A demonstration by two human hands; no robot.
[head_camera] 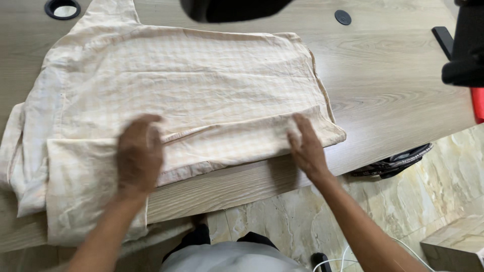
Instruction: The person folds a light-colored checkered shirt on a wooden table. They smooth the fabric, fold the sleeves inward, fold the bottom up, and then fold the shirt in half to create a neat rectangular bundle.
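Observation:
A pale cream checked shirt [191,85] lies spread on a light wooden table [393,85], with one side folded inward along the near edge. My left hand [138,156] presses flat on the folded strip toward the left, fingers spread on the cloth. My right hand [305,146] rests flat on the same folded edge near the shirt's right hem. Neither hand grips the fabric. The shirt's left part hangs over the table's near edge.
A round black cable grommet [62,8] sits at the far left, a small black disc [343,17] at the far right. A dark chair part [464,55] stands at the right. Dark footwear [396,162] lies on the marble floor [443,166].

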